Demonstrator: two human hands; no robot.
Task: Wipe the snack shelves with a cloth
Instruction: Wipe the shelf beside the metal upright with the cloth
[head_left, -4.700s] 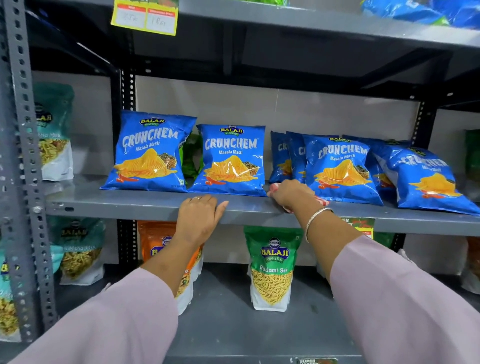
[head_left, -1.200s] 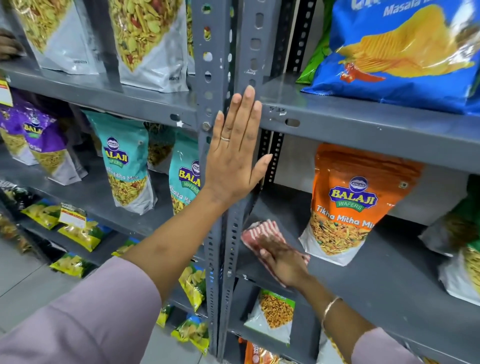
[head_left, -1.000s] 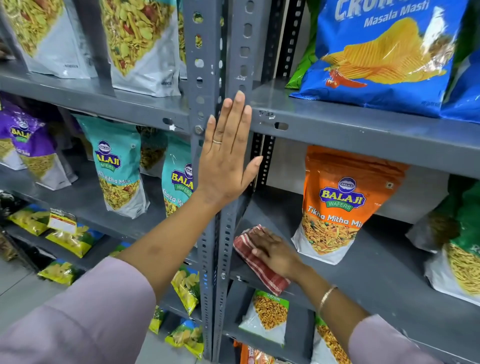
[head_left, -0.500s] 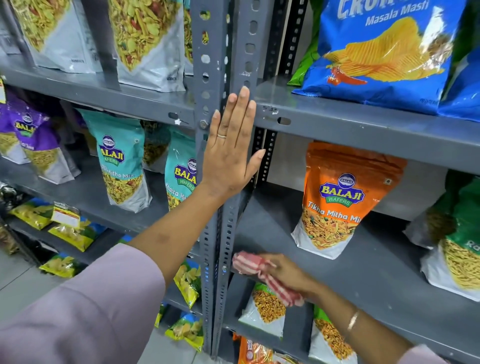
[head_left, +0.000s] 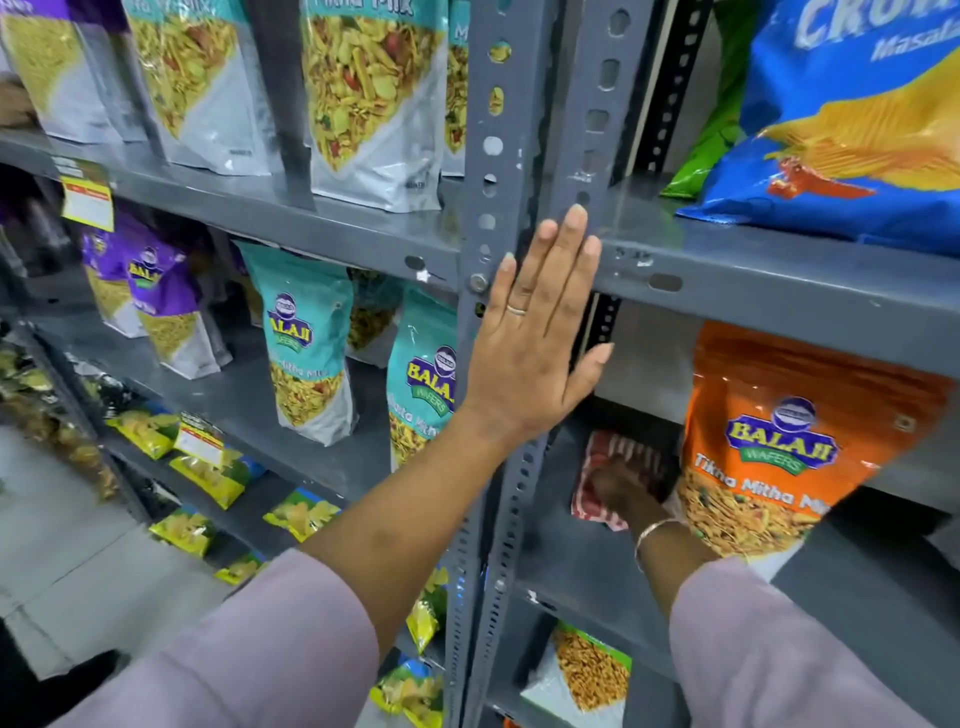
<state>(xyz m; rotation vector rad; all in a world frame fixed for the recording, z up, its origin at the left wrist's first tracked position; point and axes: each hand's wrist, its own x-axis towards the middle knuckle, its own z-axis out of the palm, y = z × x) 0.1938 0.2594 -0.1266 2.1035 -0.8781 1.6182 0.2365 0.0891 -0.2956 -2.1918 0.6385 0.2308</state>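
The striped cloth (head_left: 631, 449) lies under the right hand (head_left: 621, 488), grip blurred, unclear; left hand (head_left: 535, 353) flat against the post (head_left: 524, 104).

The orange pouch (head_left: 779, 467) carries a blue "BALAJI WAFERS" badge with "Tikha Mitha Mi" beneath it, the rest lost at the pouch's edge. The left teal pouch (head_left: 298, 338) and the right teal pouch (head_left: 423, 384) show the same "BALAJI WAFERS" badge; only "itha Mi" of their flavour line can be read. The purple pouch (head_left: 150, 275) bears "BALAJI". The blue bag (head_left: 857, 156) shows "CRO" and "Masala", cut off by the frame. The yellow price tag (head_left: 85, 202) on the shelf (head_left: 260, 218) is too blurred to read.
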